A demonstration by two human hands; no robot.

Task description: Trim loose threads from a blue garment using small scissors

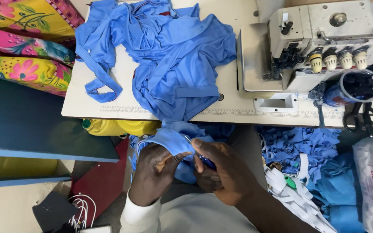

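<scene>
Pinching blue fabric piece (169,140), both hands (186,172), beside scrap-filled bin (307,146).

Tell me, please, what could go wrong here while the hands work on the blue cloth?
The right hand seems to hold a small blue tool against the blue cloth pinched by the left hand; it might nick a finger. The blue pile overhangs the table edge and may slide off.

Overlock machine (320,43) sits at the table's (109,92) right end, scissors (365,121) just beside it at the edge. Floral fabric (22,39) bunched up far left. Blue scraps (303,144) and white strips (298,196) piled below, white cables (82,209) on the floor.
</scene>
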